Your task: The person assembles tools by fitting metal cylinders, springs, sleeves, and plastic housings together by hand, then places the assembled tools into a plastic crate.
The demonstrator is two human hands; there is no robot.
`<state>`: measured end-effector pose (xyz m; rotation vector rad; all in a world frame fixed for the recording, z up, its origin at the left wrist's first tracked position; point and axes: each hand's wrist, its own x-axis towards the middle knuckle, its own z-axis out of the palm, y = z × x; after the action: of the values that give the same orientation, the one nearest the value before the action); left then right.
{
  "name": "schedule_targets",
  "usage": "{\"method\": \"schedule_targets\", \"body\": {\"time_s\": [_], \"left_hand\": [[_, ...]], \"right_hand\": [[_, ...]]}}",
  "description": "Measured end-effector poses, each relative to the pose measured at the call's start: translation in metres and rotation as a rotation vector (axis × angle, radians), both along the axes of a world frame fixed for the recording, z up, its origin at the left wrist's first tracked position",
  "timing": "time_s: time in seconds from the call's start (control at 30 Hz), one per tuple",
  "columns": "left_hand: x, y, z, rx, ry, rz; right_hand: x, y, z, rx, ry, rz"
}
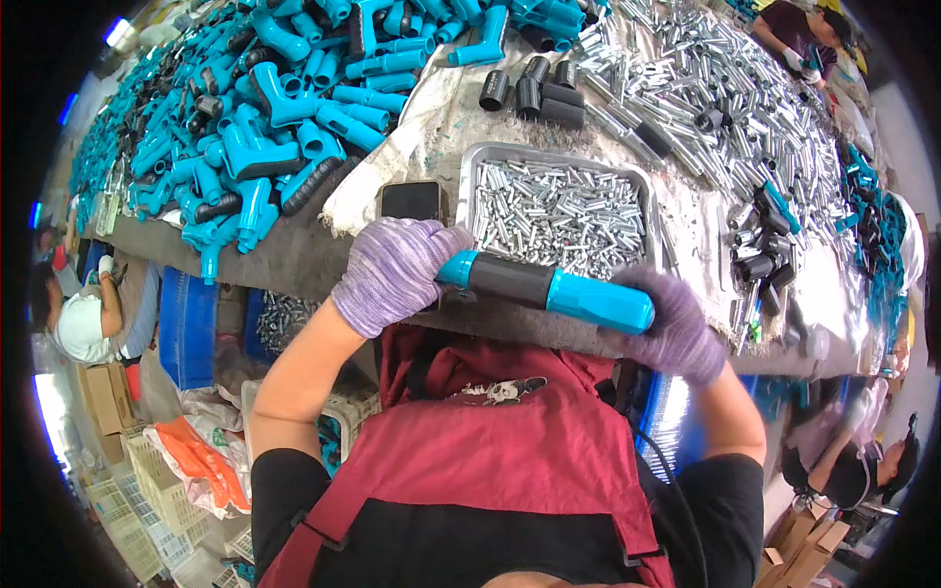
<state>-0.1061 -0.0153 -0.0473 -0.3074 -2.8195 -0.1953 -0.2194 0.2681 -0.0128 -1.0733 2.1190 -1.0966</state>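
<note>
Gloved hands at a worktable (pixel 294 255): the left hand (pixel 400 269) is curled closed round the left end of a blue-and-black handle (pixel 512 282), while the right hand (pixel 678 328), blurred, lies against its right end, and whether its fingers are closed cannot be told. The handle is held crosswise beyond the red apron (pixel 500 431), at the near edge of a tray (pixel 468 201) of silver pins (pixel 559 206), with a phone (pixel 412 201) just beyond the left hand. Loose handles (pixel 274 93) occupy the far left, black sleeves (pixel 527 98) the far middle, and silver tubes (pixel 725 69) the far right.
</note>
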Motion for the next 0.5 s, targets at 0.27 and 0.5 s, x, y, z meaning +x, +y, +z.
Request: {"method": "schedule_targets", "body": {"time_s": [0.27,0.5], "left_hand": [[0.005,-0.023,-0.009,0.340,0.357,0.396],[0.000,0.032,0.020,2.030,-0.091,0.015]], "right_hand": [[0.026,-0.003,0.005,-0.122,-0.405,0.033],[0.018,-0.034,-0.004,-0.174,0.289,0.485]]}}
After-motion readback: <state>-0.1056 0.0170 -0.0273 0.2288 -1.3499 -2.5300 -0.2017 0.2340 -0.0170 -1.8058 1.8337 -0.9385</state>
